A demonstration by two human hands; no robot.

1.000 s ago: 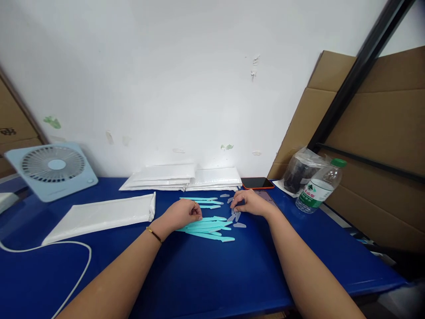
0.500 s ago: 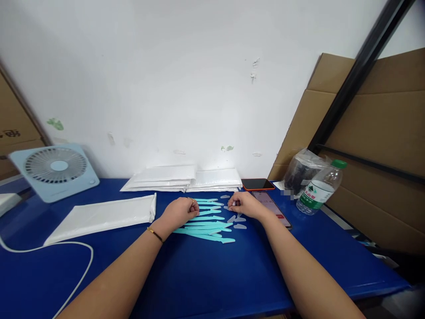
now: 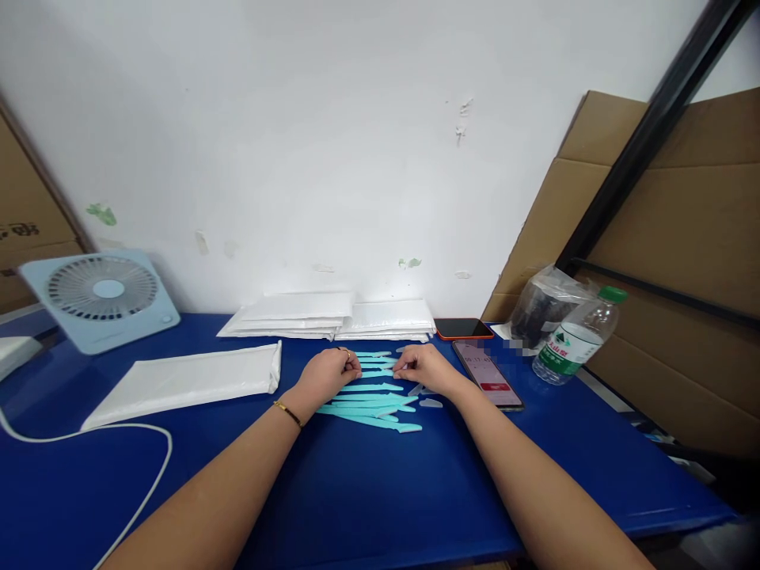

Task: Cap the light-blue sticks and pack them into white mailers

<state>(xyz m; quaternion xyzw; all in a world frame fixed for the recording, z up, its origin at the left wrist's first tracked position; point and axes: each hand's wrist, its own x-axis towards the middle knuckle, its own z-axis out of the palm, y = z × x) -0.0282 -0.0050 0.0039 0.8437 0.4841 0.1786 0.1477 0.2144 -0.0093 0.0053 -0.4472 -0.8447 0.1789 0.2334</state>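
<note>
Several turquoise eyebrow razors (image 3: 368, 411) lie side by side on the blue table, blade ends to the right. My left hand (image 3: 326, 378) is closed in a pinch on the handle of one razor (image 3: 375, 372). My right hand (image 3: 428, 369) pinches at that razor's blade end, its fingertips around what looks like a small clear blade cover, mostly hidden by the fingers. More clear blade covers (image 3: 431, 403) lie below and behind my right hand, partly covered by it.
White padded mailers (image 3: 290, 310) are stacked by the wall, and a single mailer (image 3: 184, 384) lies at left. A blue fan (image 3: 107, 297) and a white cable (image 3: 169, 451) are further left. Right are a lit phone (image 3: 490, 376), an orange-edged phone (image 3: 464, 328) and a water bottle (image 3: 573, 340).
My right hand has moved left from among the clear covers to the razor's blade end. My left hand has shifted slightly right, still pinching a razor handle.
</note>
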